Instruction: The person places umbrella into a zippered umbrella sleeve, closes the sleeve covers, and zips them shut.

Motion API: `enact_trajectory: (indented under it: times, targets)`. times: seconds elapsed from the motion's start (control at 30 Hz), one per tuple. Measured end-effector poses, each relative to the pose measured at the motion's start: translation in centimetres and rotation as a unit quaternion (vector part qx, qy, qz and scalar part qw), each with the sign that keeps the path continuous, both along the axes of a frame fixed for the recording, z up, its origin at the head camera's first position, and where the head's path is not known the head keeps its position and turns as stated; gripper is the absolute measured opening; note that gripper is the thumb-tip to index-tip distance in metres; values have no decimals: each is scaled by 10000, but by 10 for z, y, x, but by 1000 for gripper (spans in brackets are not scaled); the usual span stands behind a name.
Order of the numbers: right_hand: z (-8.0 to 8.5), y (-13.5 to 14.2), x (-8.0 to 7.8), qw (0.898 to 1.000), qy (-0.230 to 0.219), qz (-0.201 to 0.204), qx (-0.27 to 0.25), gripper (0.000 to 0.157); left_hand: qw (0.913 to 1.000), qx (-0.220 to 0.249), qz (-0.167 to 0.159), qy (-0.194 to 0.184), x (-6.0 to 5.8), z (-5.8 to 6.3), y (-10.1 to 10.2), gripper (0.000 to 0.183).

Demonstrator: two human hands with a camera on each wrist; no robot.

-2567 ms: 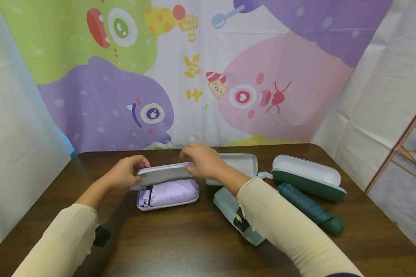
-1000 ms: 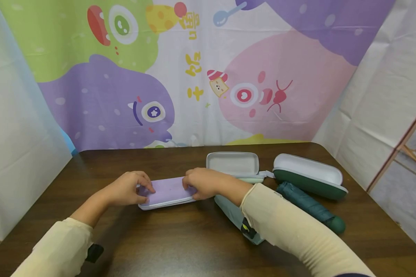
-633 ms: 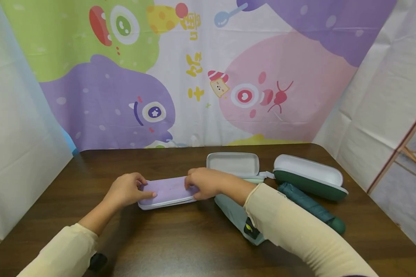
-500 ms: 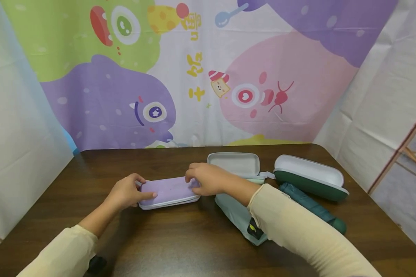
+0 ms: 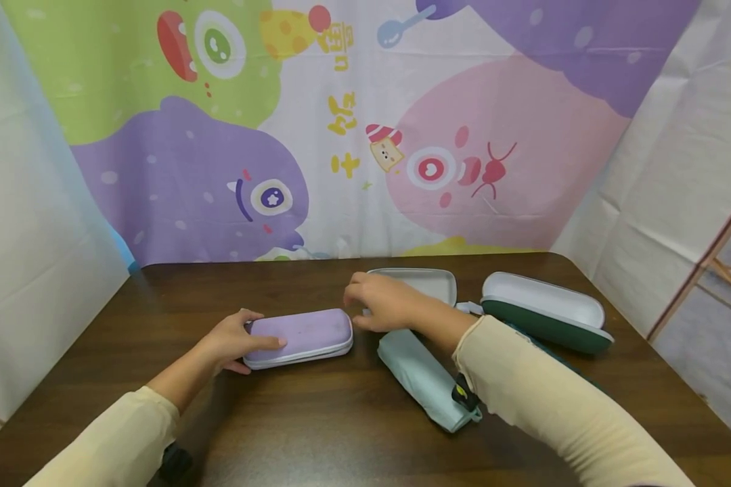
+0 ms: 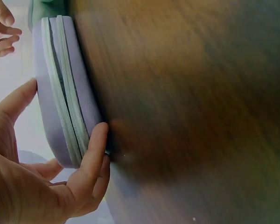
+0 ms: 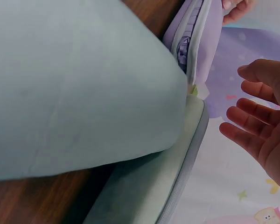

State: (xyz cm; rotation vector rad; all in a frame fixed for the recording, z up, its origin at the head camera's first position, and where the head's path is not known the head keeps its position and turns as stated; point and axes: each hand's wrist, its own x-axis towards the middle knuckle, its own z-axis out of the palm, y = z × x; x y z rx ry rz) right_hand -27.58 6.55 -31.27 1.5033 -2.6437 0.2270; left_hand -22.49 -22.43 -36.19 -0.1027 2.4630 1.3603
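Observation:
A purple zip case (image 5: 307,333) lies with its lid down, its zip unfastened. Some purple umbrella fabric (image 7: 183,51) shows through the gap in the right wrist view. My left hand (image 5: 234,341) grips the case's left end, thumb on the lid and fingers under the lower edge. In the left wrist view, two pale zip bands (image 6: 65,98) run along the case, slightly apart. My right hand (image 5: 385,301) is raised off the case's right end, fingers loosely spread around nothing. Below that hand lies a folded pale green umbrella (image 5: 420,379) with a black strap.
Behind my right hand stands an opened mint case (image 7: 191,121) with grey lining (image 5: 435,283). An opened dark green case (image 5: 542,325) with white lining is at the right. My sleeve (image 5: 524,379) hides most of a dark teal umbrella. A patterned curtain hangs behind the table (image 5: 304,433).
The purple case's lid has come down over the purple umbrella. My right hand has let go of the case and moved right. My left hand has shifted its grip at the left end.

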Motion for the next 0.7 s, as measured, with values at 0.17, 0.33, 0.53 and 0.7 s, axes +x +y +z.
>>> enact_trajectory:
  times: [0.17, 0.33, 0.53, 0.7]
  targets:
    - [0, 2, 1, 10000, -68, -30, 22, 24, 10000, -72, -3, 23, -2, 0, 1, 98]
    - [0, 3, 2, 9998, -196, 2, -76, 27, 10000, -41, 40, 2, -5, -2, 1, 98]
    - [-1, 3, 2, 9978, -498, -5, -435, 30, 9988, -258, -30, 416, -4, -4, 3, 92]
    - [-4, 4, 3, 9905, -996, -197, -923, 40, 9937, -318, -392, 998, -2, -8, -1, 84]
